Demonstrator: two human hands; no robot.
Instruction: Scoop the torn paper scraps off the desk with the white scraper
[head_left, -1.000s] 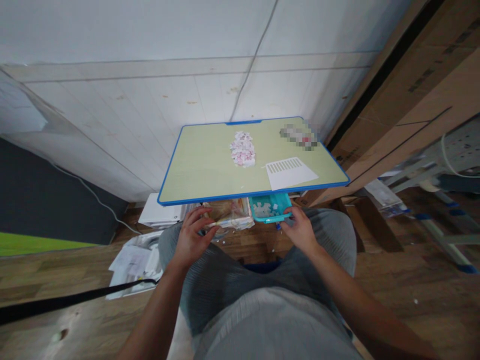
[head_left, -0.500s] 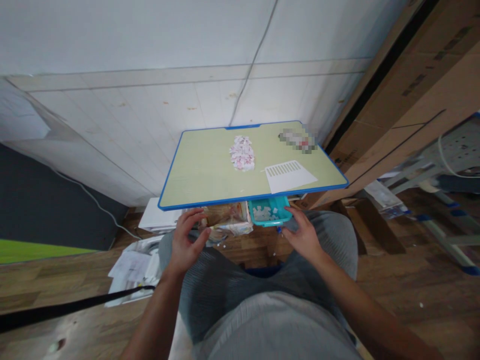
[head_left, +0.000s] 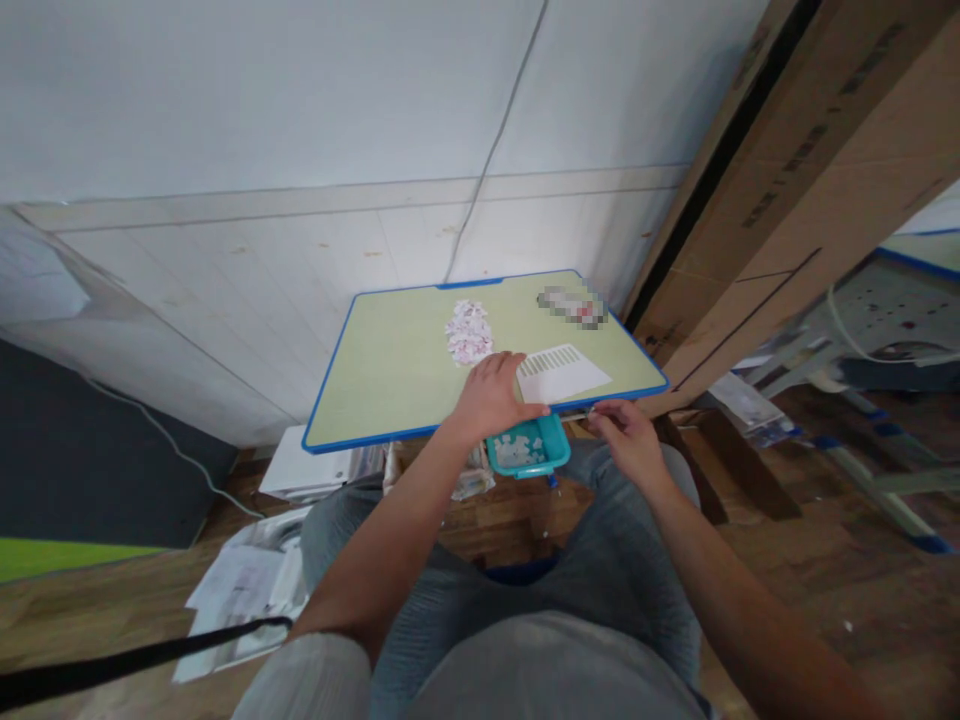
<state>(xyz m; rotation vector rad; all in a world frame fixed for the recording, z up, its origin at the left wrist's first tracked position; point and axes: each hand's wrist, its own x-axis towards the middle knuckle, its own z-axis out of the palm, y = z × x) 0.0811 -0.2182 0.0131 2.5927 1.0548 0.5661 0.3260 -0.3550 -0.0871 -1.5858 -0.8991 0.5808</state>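
So, left hand [head_left: 491, 400] is stretched over the near edge of the small table [head_left: 390, 370], thumb and fingers spread apart, palm down, not wrapped around anything I can see. Its fingertips are right by the left side of the white sheet [head_left: 566, 380], the one with the row of slots along its far end. Can't make out if they're actually touching it or just next to it.

Right hand [head_left: 630, 437] is just off the same table edge, to the right of the other one, thumb and fingertips bunched close together. Might be something tiny pinched in there, honestly too small to tell. The sheet lies flat on the tabletop, beyond and between both hands.

Just past the left fingertips there's a pile of paper scraps [head_left: 470, 335], whitish with some pink. Beyond the right hand, farther back on the table, sits a pixelated item [head_left: 574, 306], no clue what. Below the left thumb, tucked partly under the table between the hands, is a teal tub [head_left: 530, 471] with pale bits [head_left: 517, 450] in it.
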